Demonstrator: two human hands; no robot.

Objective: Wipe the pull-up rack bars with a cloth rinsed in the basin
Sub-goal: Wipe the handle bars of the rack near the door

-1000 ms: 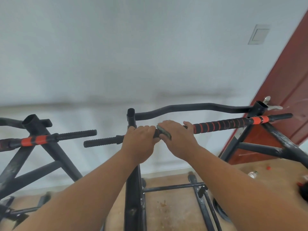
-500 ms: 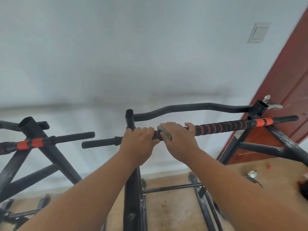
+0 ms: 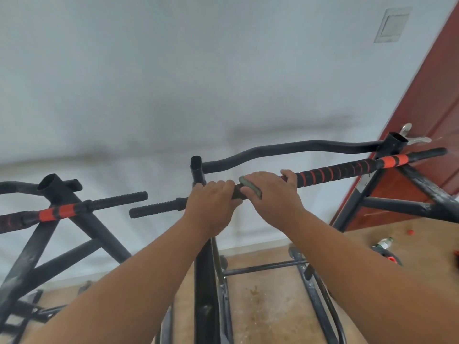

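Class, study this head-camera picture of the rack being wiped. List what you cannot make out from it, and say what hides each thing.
1. Cloth: head view, only a grey edge shows; the right hand covers the rest.
2. Grip bar under both hands: hidden by the left hand and the right hand.
3. Basin: nowhere in the frame.
4. Second rack: cut off by the left edge.
5. Bottle on the floor: too small to read.

Second rack (image 3: 62,209) left; door (image 3: 422,145) right

The curved upper bar (image 3: 293,147) is smooth matt black metal; the grip bar (image 3: 347,168) wears ribbed black-and-orange foam; the floor (image 3: 268,301) looks like stained wood, the door (image 3: 432,100) smooth reddish-brown
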